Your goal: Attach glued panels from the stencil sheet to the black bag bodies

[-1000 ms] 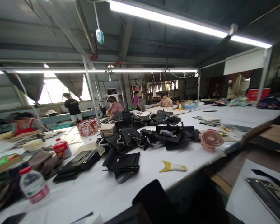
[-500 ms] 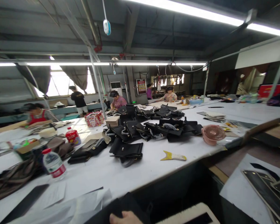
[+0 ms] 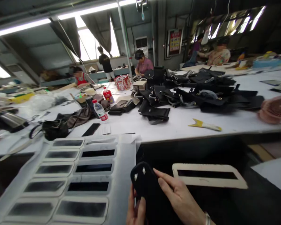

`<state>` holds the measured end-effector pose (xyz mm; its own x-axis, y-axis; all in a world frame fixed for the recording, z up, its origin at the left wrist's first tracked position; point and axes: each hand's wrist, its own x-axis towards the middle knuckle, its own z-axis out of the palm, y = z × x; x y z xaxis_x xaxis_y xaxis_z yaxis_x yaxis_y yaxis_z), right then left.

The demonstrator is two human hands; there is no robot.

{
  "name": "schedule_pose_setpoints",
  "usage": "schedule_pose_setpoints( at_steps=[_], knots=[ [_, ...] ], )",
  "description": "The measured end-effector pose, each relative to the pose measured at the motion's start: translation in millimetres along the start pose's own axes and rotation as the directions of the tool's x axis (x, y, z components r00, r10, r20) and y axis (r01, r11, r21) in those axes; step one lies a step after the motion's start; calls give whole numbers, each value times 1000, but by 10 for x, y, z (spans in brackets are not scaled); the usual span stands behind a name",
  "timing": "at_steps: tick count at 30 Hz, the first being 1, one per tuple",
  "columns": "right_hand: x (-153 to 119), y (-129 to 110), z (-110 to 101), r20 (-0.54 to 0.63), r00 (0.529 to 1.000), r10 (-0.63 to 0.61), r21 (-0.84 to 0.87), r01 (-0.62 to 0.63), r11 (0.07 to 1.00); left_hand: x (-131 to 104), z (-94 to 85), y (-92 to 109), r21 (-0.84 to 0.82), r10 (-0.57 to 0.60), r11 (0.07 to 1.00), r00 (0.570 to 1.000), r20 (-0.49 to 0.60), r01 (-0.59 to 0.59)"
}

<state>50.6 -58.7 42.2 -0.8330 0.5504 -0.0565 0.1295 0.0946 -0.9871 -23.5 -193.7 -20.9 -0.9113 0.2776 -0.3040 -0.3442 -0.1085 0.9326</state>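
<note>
Here, a long white table runs across the room, with a heap of black bags on its middle and other people seated at the far side. Nearer, at the lower left, lies a grey board bearing rows of white-framed black strips. One more framed strip lies alone to the right on a dark surface. A water bottle stands on the table beside a brown bag, and a pink fan sits at the right edge. At the bottom centre both hands hold a black leather piece with small cut-outs: the left hand pinches its lower left edge, and the right hand lays its fingers over the right side.
</note>
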Motion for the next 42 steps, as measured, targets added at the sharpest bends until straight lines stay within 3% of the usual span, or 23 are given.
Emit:
schedule_pose_setpoints(
  at_steps=[2,4,7,13,21,26,32,36,40,42],
  knots=[
    [-133,-26,3,-46,997,-64,-118,58,991,2,84,-50,17,29,999,999,-33,-28],
    [-207,5,32,-99,987,-126,-236,100,967,-3,145,-57,78,129,989,991,-36,-126],
    [-235,53,69,-182,976,-122,-266,70,961,-15,205,-16,162,229,961,973,-5,-225],
    [-226,-65,82,-243,957,-158,-200,110,974,-44,329,62,177,195,965,981,18,-195],
    [-258,49,17,-282,959,-25,-70,5,998,-77,419,22,240,200,951,980,7,-196],
    [-211,89,-57,-321,946,-49,-129,8,992,-68,490,-12,208,244,948,970,19,-242],
    [-198,120,-92,-333,940,-72,-160,19,987,-60,581,46,85,122,989,992,24,-124],
    [-260,166,-87,-368,927,-73,-121,30,992,-36,595,79,107,133,985,991,29,-136],
    [-322,177,-69,-409,907,-103,-75,79,994,73,604,165,226,309,917,944,120,-329],
    [-344,183,-60,-434,893,-120,-76,96,992,127,613,203,197,304,916,924,233,-351]
  ],
)
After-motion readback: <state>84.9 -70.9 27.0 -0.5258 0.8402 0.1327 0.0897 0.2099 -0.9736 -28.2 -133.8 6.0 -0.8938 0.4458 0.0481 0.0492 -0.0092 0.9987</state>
